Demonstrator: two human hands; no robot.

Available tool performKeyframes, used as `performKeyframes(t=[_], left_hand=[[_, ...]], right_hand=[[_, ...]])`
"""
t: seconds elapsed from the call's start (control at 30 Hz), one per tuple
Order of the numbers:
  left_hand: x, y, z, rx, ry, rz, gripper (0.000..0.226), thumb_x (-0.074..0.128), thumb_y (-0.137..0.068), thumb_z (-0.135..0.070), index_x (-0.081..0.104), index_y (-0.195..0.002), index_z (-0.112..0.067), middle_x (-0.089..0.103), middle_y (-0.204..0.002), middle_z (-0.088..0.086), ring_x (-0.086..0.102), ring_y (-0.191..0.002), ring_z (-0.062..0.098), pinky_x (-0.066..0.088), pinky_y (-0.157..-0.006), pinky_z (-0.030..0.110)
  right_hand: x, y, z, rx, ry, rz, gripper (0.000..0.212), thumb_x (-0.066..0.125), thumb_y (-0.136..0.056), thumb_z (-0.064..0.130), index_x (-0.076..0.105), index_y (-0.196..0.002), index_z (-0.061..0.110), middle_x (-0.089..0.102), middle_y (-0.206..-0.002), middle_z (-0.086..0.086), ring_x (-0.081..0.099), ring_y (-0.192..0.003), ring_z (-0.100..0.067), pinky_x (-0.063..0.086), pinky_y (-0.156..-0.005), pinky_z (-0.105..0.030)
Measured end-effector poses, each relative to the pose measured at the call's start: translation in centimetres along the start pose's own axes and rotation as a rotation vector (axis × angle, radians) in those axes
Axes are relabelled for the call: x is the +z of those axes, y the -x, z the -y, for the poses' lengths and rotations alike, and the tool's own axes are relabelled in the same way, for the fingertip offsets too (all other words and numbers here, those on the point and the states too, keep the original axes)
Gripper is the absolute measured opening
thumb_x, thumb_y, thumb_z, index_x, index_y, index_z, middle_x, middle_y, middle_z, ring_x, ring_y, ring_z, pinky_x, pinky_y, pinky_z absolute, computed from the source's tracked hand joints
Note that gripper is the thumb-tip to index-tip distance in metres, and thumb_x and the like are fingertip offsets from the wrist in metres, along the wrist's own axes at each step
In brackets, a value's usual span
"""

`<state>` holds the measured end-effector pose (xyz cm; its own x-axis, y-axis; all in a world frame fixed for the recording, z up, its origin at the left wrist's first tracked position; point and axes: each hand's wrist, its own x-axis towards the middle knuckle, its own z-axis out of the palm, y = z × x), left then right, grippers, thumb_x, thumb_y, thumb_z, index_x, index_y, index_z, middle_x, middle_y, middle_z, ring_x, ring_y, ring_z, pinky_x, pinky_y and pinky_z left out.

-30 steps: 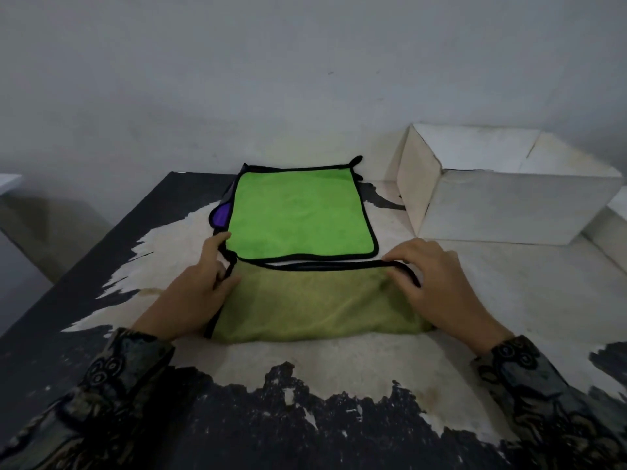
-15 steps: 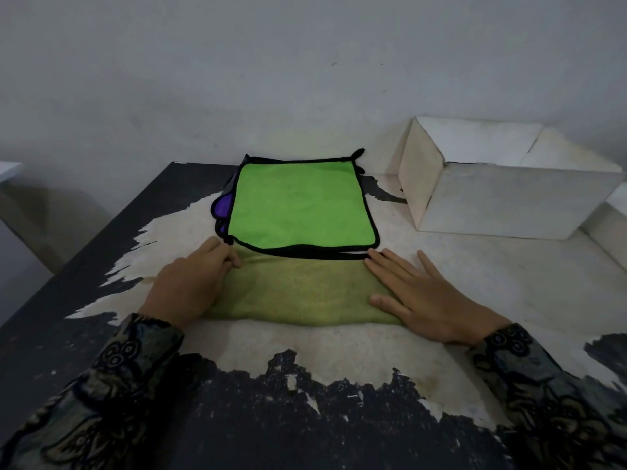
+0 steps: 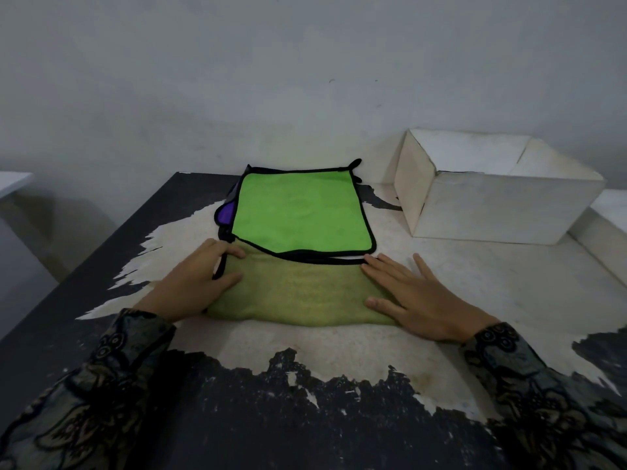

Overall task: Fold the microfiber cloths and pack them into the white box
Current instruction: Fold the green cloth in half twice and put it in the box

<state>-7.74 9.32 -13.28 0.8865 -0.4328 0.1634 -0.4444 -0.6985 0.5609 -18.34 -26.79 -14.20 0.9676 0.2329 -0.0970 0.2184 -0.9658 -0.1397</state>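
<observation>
Both hands press the folded olive cloth (image 3: pixel 298 293) flat on the counter (image 3: pixel 339 340) to set its crease, the left hand (image 3: pixel 200 276) with fingers loosely curved at its edge, the right hand (image 3: pixel 417 296) spread wide, the white box (image 3: pixel 502 212) waiting beyond, near the bright green cloth (image 3: pixel 302 215).

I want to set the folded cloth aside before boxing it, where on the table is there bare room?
Bare tabletop lies between the right hand and the white box, and along the near edge below the olive cloth. The left strip beside the left hand is free too. The middle is crowded: the green cloth stack borders the olive one.
</observation>
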Motion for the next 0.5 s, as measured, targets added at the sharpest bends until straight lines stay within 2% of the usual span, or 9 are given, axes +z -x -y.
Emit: performKeyframes(t=[0.07, 0.1, 0.17, 0.23, 0.27, 0.33, 0.37, 0.43, 0.5], left_hand=[[-0.4, -0.1, -1.0, -0.059, 0.213, 0.009, 0.025, 0.063, -0.094, -0.015, 0.063, -0.117, -0.027, 0.056, -0.123, -0.003, 0.056, -0.111, 0.014, 0.05, -0.093, 0.039], [-0.6, -0.1, -1.6, -0.092, 0.324, 0.017, 0.024, 0.061, -0.095, -0.014, 0.065, -0.115, -0.028, 0.057, -0.124, -0.005, 0.057, -0.111, 0.012, 0.051, -0.091, 0.036], [-0.7, -0.1, -2.8, -0.126, 0.503, 0.027, 0.025, 0.059, -0.097, -0.014, 0.069, -0.11, -0.033, 0.059, -0.122, -0.007, 0.059, -0.108, 0.01, 0.052, -0.084, 0.029], [-0.6, -0.3, -4.2, -0.118, 0.582, 0.03, 0.028, 0.058, -0.097, -0.014, 0.07, -0.108, -0.036, 0.059, -0.115, -0.004, 0.062, -0.098, 0.017, 0.051, -0.079, 0.032], [-0.4, -0.4, -5.0, -0.096, 0.592, 0.037, 0.028, 0.057, -0.098, -0.014, 0.069, -0.11, -0.036, 0.057, -0.108, -0.003, 0.061, -0.087, 0.021, 0.048, -0.072, 0.035], [0.2, -0.5, -6.6, -0.048, 0.594, 0.084, 0.029, 0.055, -0.099, -0.013, 0.065, -0.115, -0.035, 0.05, -0.1, -0.002, 0.05, -0.063, 0.02, 0.042, -0.055, 0.033], [0.6, -0.7, -7.4, -0.028, 0.592, 0.116, 0.029, 0.054, -0.099, -0.014, 0.063, -0.116, -0.035, 0.048, -0.1, -0.001, 0.045, -0.058, 0.018, 0.04, -0.05, 0.031], [1.4, -0.9, -8.9, 0.005, 0.571, 0.189, 0.031, 0.053, -0.1, -0.014, 0.059, -0.12, -0.036, 0.05, -0.102, -0.001, 0.045, -0.058, 0.019, 0.04, -0.047, 0.031], [2.0, -1.1, -10.1, 0.043, 0.546, 0.241, 0.034, 0.051, -0.1, -0.013, 0.053, -0.126, -0.036, 0.052, -0.105, 0.002, 0.05, -0.061, 0.024, 0.043, -0.047, 0.033]], right_hand=[[-0.1, 0.0, 0.5, -0.032, -0.036, -0.049, 0.076, 0.015, -0.093, 0.07, 0.014, -0.158, 0.03, -0.001, -0.165, 0.016, -0.007, -0.15, 0.001, -0.01, -0.123, -0.047], [-0.1, -0.2, 1.0, -0.056, -0.083, -0.093, 0.074, 0.019, -0.094, 0.068, 0.021, -0.157, 0.029, 0.005, -0.166, 0.015, -0.001, -0.151, -0.001, -0.004, -0.124, -0.043], [-0.4, -0.6, 2.7, -0.098, -0.251, -0.223, 0.061, 0.033, -0.099, 0.06, 0.038, -0.151, 0.027, 0.031, -0.159, 0.011, 0.025, -0.146, -0.005, 0.019, -0.121, -0.035], [-0.8, -1.1, 4.6, -0.073, -0.512, -0.328, 0.043, 0.049, -0.1, 0.043, 0.054, -0.139, 0.025, 0.057, -0.134, 0.01, 0.052, -0.12, -0.004, 0.042, -0.104, -0.027], [-1.1, -1.4, 5.7, -0.033, -0.675, -0.336, 0.037, 0.053, -0.1, 0.038, 0.059, -0.133, 0.024, 0.064, -0.121, 0.009, 0.06, -0.106, -0.004, 0.049, -0.093, -0.026], [-1.8, -2.0, 7.7, 0.057, -1.047, -0.26, 0.031, 0.053, -0.1, 0.034, 0.064, -0.125, 0.019, 0.07, -0.107, 0.003, 0.067, -0.084, -0.009, 0.053, -0.074, -0.027], [-1.9, -2.4, 8.4, 0.1, -1.212, -0.217, 0.031, 0.052, -0.101, 0.033, 0.065, -0.122, 0.015, 0.07, -0.105, -0.001, 0.067, -0.078, -0.014, 0.052, -0.066, -0.028], [-1.9, -3.2, 9.3, 0.154, -1.453, -0.174, 0.035, 0.051, -0.102, 0.032, 0.063, -0.12, 0.006, 0.066, -0.101, -0.009, 0.064, -0.072, -0.019, 0.049, -0.06, -0.028], [-1.8, -3.7, 9.7, 0.164, -1.591, -0.176, 0.04, 0.052, -0.101, 0.032, 0.062, -0.119, -0.002, 0.063, -0.096, -0.013, 0.063, -0.068, -0.02, 0.05, -0.057, -0.028]])
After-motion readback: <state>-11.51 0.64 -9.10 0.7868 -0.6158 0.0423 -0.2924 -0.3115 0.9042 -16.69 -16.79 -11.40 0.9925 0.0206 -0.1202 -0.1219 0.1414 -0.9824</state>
